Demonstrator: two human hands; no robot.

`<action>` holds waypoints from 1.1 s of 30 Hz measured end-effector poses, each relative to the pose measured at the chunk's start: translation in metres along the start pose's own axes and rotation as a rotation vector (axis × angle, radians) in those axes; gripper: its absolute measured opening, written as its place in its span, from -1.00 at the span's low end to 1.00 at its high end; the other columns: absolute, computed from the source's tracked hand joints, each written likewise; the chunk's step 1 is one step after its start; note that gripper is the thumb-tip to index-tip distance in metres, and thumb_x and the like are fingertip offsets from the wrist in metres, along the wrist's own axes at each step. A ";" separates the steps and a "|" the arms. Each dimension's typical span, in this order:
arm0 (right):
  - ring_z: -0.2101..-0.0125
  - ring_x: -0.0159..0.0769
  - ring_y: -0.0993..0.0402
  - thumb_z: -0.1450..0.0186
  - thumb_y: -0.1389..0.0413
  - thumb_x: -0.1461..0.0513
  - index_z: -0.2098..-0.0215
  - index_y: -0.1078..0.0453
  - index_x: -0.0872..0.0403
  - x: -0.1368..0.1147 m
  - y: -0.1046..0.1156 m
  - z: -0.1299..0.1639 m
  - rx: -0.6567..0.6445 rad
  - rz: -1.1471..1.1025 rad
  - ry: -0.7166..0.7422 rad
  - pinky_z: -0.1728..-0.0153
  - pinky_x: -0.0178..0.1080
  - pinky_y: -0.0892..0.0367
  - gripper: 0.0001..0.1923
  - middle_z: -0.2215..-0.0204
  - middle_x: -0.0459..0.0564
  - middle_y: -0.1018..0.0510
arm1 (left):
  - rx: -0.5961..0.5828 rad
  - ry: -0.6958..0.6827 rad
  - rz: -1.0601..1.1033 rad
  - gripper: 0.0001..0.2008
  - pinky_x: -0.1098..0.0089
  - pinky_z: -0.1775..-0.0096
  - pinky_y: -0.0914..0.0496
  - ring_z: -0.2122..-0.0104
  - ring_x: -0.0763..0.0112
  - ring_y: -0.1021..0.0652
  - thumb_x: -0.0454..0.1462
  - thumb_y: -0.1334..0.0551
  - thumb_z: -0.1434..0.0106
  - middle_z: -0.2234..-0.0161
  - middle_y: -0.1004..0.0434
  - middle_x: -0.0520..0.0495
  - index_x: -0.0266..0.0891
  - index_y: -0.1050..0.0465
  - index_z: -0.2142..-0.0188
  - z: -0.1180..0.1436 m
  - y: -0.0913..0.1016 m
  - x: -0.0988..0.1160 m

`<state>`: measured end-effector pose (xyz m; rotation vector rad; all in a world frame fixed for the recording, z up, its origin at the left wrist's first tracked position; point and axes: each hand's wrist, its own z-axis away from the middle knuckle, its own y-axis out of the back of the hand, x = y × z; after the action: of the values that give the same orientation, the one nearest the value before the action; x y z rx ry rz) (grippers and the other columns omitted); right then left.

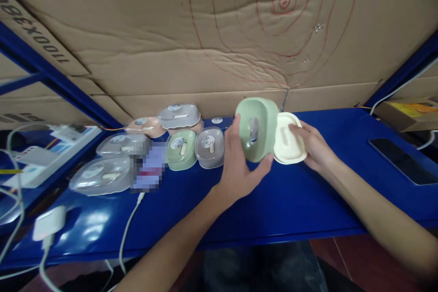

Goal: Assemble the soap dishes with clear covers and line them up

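Observation:
My left hand (237, 159) grips a pale green soap box (244, 123) by its left and lower edges, its hollow inside facing me. A shiny oval shows in the middle of the hollow. My right hand (316, 146) holds a cream oval tray (289, 146) with a raised rim, thumb on its face and fingers behind it. The tray's left edge meets or overlaps the green box's right side; I cannot tell whether they touch. Just left of my left hand is a lidded grey soap box (210, 157), beside a green lidded one (182, 157).
More lidded soap boxes (102, 175) sit on the left of the blue table (273, 210), some stacked. A pixelated phone-like object (148, 166) has a white cable attached. A dark phone (404, 159) lies at right. Behind stands a cardboard wall (143, 23); a power strip (65, 150) is far left.

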<state>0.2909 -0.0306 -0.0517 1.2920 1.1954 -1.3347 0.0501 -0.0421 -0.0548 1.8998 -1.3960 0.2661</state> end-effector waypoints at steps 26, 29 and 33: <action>-0.30 0.09 -0.56 -0.46 0.07 -0.45 -0.44 -0.39 -0.30 0.019 -0.060 0.043 -0.055 -0.352 0.021 -0.28 0.20 -0.51 -0.19 -0.24 -0.04 -0.68 | -0.073 0.067 -0.021 0.14 -0.26 -0.44 -0.35 -0.49 -0.21 -0.35 -0.14 -0.49 -0.26 -0.49 -0.24 -0.37 -0.03 0.21 -0.61 0.010 -0.020 0.020; -0.27 0.08 -0.58 -0.45 0.03 -0.44 -0.43 -0.42 -0.30 0.018 -0.057 0.040 -0.049 -0.363 -0.038 -0.29 0.19 -0.51 -0.21 -0.14 -0.05 -0.74 | -0.089 0.071 -0.004 0.12 -0.22 -0.43 -0.37 -0.49 -0.18 -0.35 -0.16 -0.48 -0.27 -0.49 -0.25 -0.36 -0.01 0.19 -0.61 0.009 -0.021 0.019; -0.30 0.10 -0.56 -0.44 -0.01 -0.40 -0.35 -0.51 -0.28 0.013 -0.059 0.046 -0.041 -0.397 -0.041 -0.33 0.20 -0.48 -0.27 -0.09 -0.05 -0.75 | -0.094 0.112 -0.021 0.14 -0.23 -0.41 -0.38 -0.50 -0.23 -0.33 -0.14 -0.48 -0.29 -0.47 -0.24 -0.42 -0.07 0.23 -0.62 0.011 -0.026 0.020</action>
<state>0.2259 -0.0681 -0.0623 1.0243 1.4949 -1.5978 0.0785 -0.0609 -0.0627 1.7947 -1.2911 0.2871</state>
